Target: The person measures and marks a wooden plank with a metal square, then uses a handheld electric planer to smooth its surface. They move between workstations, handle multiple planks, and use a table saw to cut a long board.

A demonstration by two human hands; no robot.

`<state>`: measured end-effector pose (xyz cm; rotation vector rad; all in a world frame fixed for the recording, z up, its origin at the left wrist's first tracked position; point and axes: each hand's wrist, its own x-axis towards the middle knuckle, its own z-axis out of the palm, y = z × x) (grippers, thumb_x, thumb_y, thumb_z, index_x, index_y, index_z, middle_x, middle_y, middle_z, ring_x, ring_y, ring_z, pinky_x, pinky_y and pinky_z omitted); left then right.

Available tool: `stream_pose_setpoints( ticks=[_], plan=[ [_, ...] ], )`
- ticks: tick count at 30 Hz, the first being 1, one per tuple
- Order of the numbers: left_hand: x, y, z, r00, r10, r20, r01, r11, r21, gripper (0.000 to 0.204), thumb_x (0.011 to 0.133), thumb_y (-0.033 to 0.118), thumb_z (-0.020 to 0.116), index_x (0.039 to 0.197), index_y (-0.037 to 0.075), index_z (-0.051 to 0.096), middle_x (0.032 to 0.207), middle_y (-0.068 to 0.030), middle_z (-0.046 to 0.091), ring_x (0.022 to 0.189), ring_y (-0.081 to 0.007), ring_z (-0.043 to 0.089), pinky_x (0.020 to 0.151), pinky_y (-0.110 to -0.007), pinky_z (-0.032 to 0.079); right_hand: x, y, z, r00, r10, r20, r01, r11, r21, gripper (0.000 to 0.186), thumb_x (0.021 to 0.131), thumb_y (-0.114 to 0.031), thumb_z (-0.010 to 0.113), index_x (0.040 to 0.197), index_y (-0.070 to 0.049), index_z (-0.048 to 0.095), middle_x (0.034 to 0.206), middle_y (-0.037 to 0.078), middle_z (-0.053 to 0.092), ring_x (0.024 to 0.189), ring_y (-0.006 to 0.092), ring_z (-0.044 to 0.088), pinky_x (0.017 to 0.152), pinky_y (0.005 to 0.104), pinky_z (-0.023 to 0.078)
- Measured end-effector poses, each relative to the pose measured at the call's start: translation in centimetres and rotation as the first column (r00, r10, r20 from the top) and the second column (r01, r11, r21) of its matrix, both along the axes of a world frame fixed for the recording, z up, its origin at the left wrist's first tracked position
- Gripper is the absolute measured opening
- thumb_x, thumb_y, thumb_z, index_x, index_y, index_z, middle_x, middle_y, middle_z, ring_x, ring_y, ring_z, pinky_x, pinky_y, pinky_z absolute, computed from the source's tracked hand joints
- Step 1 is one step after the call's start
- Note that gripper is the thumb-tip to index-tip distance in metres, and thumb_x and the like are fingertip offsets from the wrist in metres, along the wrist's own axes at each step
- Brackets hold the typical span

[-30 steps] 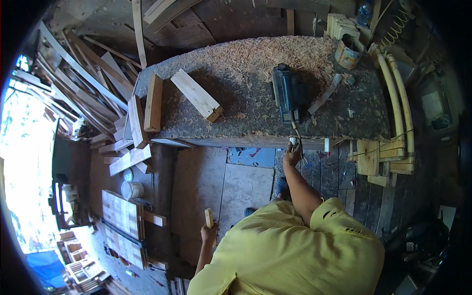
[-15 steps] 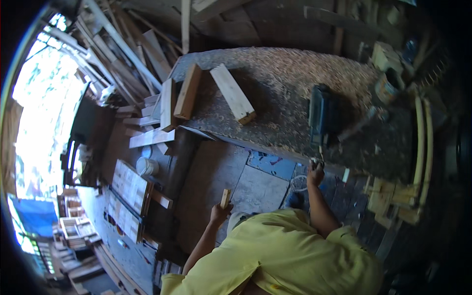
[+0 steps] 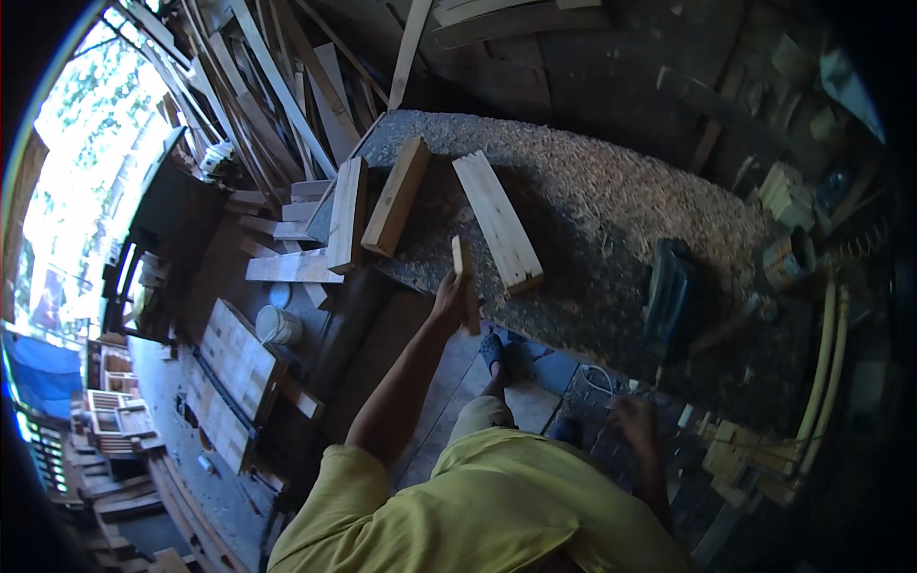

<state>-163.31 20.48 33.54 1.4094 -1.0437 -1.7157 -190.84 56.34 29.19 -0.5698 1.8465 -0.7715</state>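
Note:
My left hand (image 3: 447, 304) grips a short light wood stick (image 3: 465, 286), held up at the near edge of the workbench (image 3: 430, 129). Past it lie three timber blocks (image 3: 497, 222), one pale and angled, the others (image 3: 392, 201) (image 3: 346, 215) at the bench's left end. My right hand (image 3: 633, 417) is low at the right, below the bench edge, its fingers smeared and dim. Just beyond it on the bench sits a dark power planer (image 3: 669, 296), with a cord hanging near the hand.
Leaning planks (image 3: 287, 86) crowd the back left. A white bucket (image 3: 277, 327) and stacked boards (image 3: 229, 377) stand at left. A tin can (image 3: 788, 258) is at the bench's right, beside bundled pale lengths (image 3: 826, 363). Wood shavings (image 3: 611, 172) cover the far bench. My clog (image 3: 491, 351) shows below.
My left hand has risen forward to the bench edge with the stick. My right hand has moved away from the planer's cord end. The view has turned, and my foot has stepped forward.

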Motion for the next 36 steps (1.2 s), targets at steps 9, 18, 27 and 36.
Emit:
stream_pose_setpoints(
  ticks=[9,18,27,36],
  plan=[
    [-9.5,-17.5,0.4,0.846,-0.305,0.436,0.374,0.924,-0.079,0.050,0.082,0.034,0.074,0.113,0.001,0.053,0.096,-0.0241,0.068,0.083,-0.0374,0.070,0.072,-0.044,0.057,-10.3,-13.6,9.0,0.645,-0.402,-0.650,0.372,0.908,-0.193,0.074,0.092,-0.050,0.060,0.140,0.003,0.043,0.131,0.022,0.054,0.116,0.0312,0.058,0.097,0.0419,0.045],
    [-7.4,-19.4,-2.3,0.659,-0.251,0.709,0.528,0.826,-0.199,0.074,0.078,0.042,0.073,0.130,0.004,0.037,0.099,-0.0231,0.067,0.098,-0.0433,0.064,0.082,-0.052,0.051,-12.7,-16.4,5.9,0.741,-0.670,-0.051,0.649,0.733,-0.201,0.070,0.085,-0.047,0.072,0.132,0.001,0.050,0.070,0.004,0.057,0.059,0.0153,0.056,0.060,0.0310,0.048],
    [-9.9,-23.4,-2.0,0.676,-0.215,0.705,0.631,0.663,-0.403,0.067,0.070,0.024,0.083,0.125,0.001,0.052,0.118,-0.0229,0.053,0.104,-0.0445,0.058,0.090,-0.049,0.050,-7.5,-19.9,14.4,0.771,-0.636,-0.037,0.621,0.764,-0.173,0.051,0.092,-0.055,0.058,0.104,-0.005,0.059,0.063,0.000,0.049,0.047,0.0103,0.048,0.044,0.0263,0.040],
    [-9.4,-20.1,-0.9,0.721,-0.217,0.658,0.554,0.751,-0.359,0.053,0.070,0.022,0.084,0.114,0.003,0.061,0.117,-0.0193,0.055,0.107,-0.0418,0.058,0.092,-0.048,0.049,0.0,-23.2,19.8,0.912,-0.398,0.104,0.411,0.873,-0.264,0.061,0.093,-0.064,0.047,0.100,-0.004,0.058,0.062,0.003,0.053,0.046,0.0112,0.049,0.043,0.0252,0.041]
  ],
)
